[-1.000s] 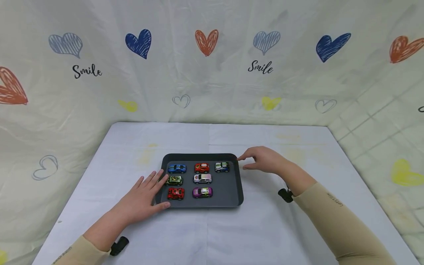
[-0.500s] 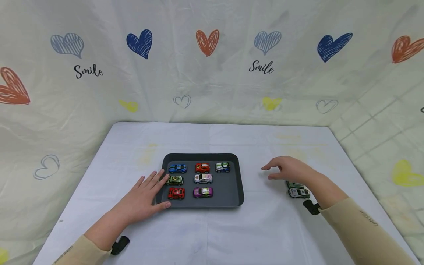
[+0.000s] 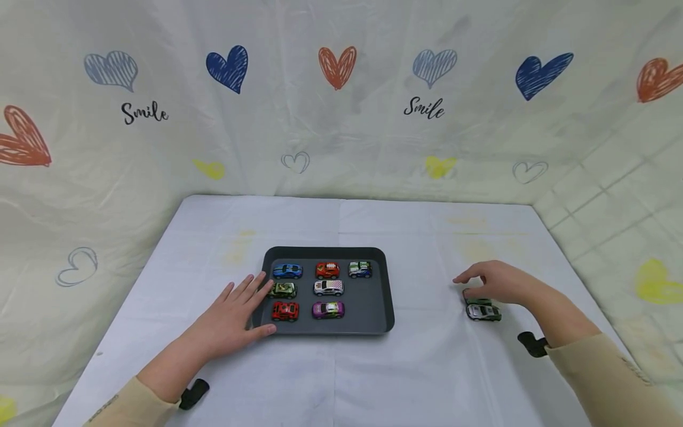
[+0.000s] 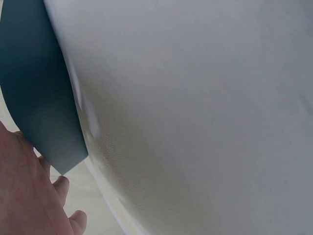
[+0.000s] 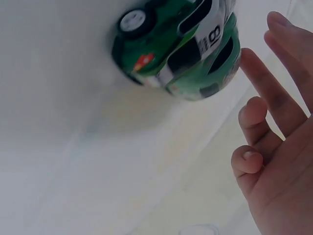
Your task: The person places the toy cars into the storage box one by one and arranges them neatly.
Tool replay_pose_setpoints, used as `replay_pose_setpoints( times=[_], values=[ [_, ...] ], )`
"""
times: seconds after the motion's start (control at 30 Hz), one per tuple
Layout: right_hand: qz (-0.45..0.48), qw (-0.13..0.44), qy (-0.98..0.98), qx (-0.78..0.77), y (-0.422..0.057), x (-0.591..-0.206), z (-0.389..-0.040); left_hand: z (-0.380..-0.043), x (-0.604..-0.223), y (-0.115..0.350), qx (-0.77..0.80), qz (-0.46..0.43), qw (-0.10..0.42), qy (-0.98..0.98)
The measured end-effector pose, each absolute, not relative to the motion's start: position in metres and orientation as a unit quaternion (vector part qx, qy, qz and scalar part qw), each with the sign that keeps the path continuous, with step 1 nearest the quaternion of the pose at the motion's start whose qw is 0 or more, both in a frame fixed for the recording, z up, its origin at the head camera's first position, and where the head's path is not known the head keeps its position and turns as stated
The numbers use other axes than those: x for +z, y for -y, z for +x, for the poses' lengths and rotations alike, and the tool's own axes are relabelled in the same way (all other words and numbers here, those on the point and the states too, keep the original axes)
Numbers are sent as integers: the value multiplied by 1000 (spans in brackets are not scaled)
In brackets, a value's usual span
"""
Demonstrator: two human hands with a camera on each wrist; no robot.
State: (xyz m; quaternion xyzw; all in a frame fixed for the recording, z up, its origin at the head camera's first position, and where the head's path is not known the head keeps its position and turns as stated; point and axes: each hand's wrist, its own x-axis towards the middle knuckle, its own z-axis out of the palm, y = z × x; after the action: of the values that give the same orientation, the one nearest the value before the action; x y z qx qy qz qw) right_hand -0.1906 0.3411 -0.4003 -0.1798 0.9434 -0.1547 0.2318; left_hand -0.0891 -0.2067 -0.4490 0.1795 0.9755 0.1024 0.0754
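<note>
My left hand lies with spread, straight fingers over the left rim of a dark grey tray. In the left wrist view its fingers show beside the tray's outer side. Toy cars stand in the tray: blue, camouflage green, red, another red, white, purple and white-green. My right hand is over two toy cars on the table, a silver-and-green one and a green one partly hidden. Its thumb and forefinger are apart, holding nothing.
A white cloth covers the table. Behind it hangs a pale curtain with printed hearts. A black wrist camera sits on the right wrist, another camera on the left.
My right hand has moved from the tray's right rim, rightward and toward me, to the two cars on the table. My left hand has stayed at the tray.
</note>
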Motion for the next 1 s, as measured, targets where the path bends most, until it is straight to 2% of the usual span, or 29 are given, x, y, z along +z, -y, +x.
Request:
replay_pose_setpoints(
  times=[0.5, 1.0],
  values=[
    [-137, 277, -935, -173, -368, -403, -190, -89, -448, 207, 108, 180, 80, -974],
    [-147, 253, -940, -177, -369, -410, -187, -88, -445, 206, 111, 180, 77, -974]
  ],
)
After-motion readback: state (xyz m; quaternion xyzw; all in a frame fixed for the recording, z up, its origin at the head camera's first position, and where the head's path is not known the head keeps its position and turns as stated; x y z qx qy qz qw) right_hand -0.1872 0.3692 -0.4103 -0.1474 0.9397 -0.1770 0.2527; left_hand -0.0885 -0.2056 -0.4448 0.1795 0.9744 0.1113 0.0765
